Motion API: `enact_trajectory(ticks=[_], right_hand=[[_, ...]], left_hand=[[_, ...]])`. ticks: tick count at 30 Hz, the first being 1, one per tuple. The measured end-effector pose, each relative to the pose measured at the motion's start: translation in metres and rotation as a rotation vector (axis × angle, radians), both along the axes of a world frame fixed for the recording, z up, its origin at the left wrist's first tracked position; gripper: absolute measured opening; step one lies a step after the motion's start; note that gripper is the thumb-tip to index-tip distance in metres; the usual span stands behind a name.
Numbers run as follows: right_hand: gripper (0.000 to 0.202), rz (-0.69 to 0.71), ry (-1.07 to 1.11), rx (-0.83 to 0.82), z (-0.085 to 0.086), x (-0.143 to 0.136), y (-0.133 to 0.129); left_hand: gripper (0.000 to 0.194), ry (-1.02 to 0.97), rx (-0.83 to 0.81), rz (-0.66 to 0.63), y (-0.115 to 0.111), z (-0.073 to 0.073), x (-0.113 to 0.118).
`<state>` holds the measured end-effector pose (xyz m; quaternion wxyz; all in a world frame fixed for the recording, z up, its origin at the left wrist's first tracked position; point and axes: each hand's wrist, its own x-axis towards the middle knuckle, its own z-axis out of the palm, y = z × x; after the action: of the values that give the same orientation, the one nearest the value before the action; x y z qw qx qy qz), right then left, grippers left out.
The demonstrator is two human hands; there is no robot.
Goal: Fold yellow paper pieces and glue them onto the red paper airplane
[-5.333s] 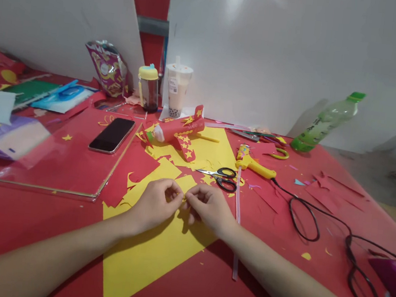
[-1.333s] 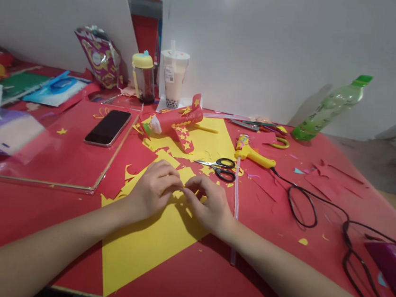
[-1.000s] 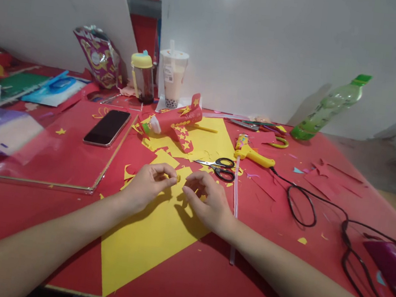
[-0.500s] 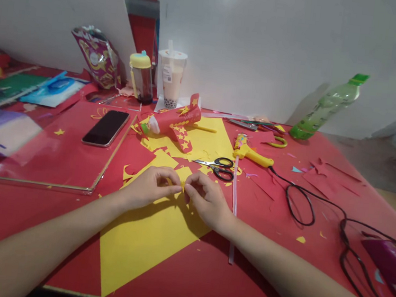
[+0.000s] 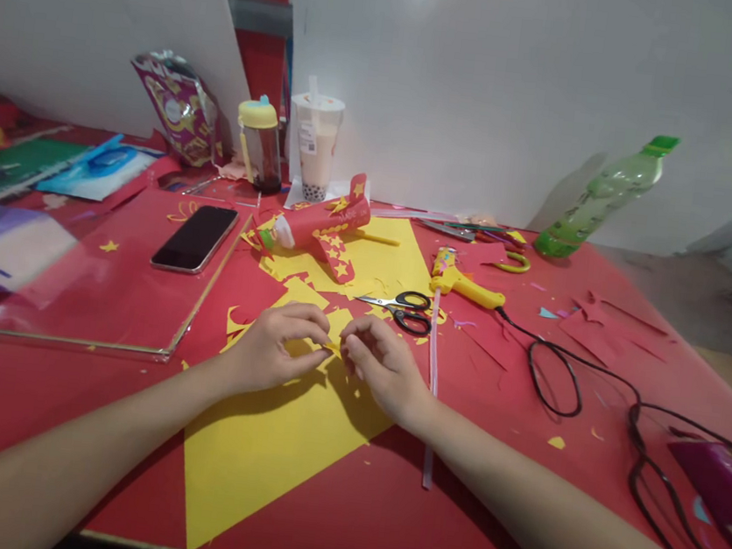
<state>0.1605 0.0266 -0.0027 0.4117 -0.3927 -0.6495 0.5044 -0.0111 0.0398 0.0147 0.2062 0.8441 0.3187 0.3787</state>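
Observation:
Over the yellow paper sheet [image 5: 271, 466], my left hand [image 5: 278, 348] pinches a small yellow paper piece [image 5: 334, 347] between thumb and fingertips. My right hand [image 5: 382, 369] meets it from the other side, its fingers curled and closed at the piece's right end. The fingertips partly cover the piece, so its shape cannot be made out. Just beyond the hands lie black-handled scissors [image 5: 409, 311], blades pointing left, among yellow scraps. Behind them a red paper rocket-like model [image 5: 325, 226] with yellow stars rests on its side on another yellow sheet [image 5: 401, 252].
A yellow glue gun [image 5: 470, 288] trails a black cord [image 5: 568, 355] to the right. Beside my right forearm runs a clear glue stick [image 5: 435, 353]. A phone [image 5: 195, 239] lies on a clear plastic sleeve [image 5: 104, 306]. Bubble tea [image 5: 318, 146] and a green bottle [image 5: 603, 200] stand at the back.
My fingertips have drawn slightly apart, and more of the small yellow paper piece shows between them. My left fingers are a little wider apart. Other things are unmoved.

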Motion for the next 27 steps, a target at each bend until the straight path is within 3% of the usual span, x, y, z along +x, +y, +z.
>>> enact_trajectory(ticks=[6,11,15,22,27], right_hand=[[0.019,0.058,0.115,-0.135,0.002,-0.002,0.0],[0.021,0.067,0.174,-0.225,0.004,-0.002,0.004],[0.019,0.051,0.164,-0.274,0.003,-0.002,0.006],[0.01,-0.031,0.087,-0.311,0.004,-0.006,0.006],[0.008,-0.09,0.014,-0.287,0.007,-0.008,0.005]], left_hand=[[0.006,-0.014,0.262,0.021,0.002,-0.004,-0.002],[0.003,0.121,0.413,-0.011,0.004,-0.007,-0.004],[0.003,0.185,0.409,0.0,0.004,-0.01,-0.004],[0.009,0.249,0.265,0.061,0.0,-0.01,0.001],[0.01,0.295,0.284,0.124,-0.003,-0.008,0.004]])
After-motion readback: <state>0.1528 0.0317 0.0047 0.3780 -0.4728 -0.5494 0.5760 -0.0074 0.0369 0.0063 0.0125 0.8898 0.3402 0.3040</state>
